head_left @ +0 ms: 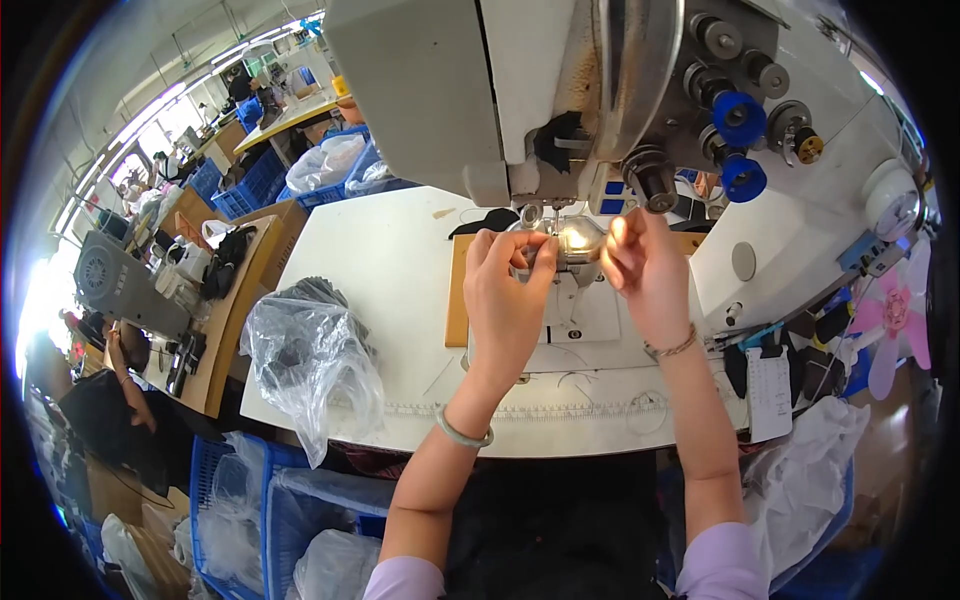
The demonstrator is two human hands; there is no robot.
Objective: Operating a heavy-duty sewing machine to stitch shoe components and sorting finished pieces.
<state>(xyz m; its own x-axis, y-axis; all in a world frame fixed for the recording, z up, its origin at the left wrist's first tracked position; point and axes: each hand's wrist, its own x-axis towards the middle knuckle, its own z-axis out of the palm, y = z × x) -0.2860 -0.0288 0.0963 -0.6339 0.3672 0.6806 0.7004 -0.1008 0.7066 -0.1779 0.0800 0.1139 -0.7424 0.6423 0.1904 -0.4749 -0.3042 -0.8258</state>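
Both my hands are raised to the needle area (556, 222) of a white sewing machine (420, 110). My left hand (505, 305) is just left of the needle, its thumb and forefinger pinched together. Whatever lies between those fingertips is too small to make out. On the other side, my right hand (650, 280) has its fingers curled in toward the thumb beside a brightly lit, rounded metal part (580, 240). Its fingertips are slightly blurred, and I cannot see what they hold. Under the hands is the metal stitch plate (585, 325). Blue-ringed tension knobs (740, 120) stick out at the upper right.
A clear plastic bag (310, 350) of dark pieces lies left on the white table (400, 225). Loose threads and a measuring scale (560, 412) run along the front edge. Blue crates (230, 500) stand lower left. A pink fan (893, 312) is right; another person (110, 410) sits far left.
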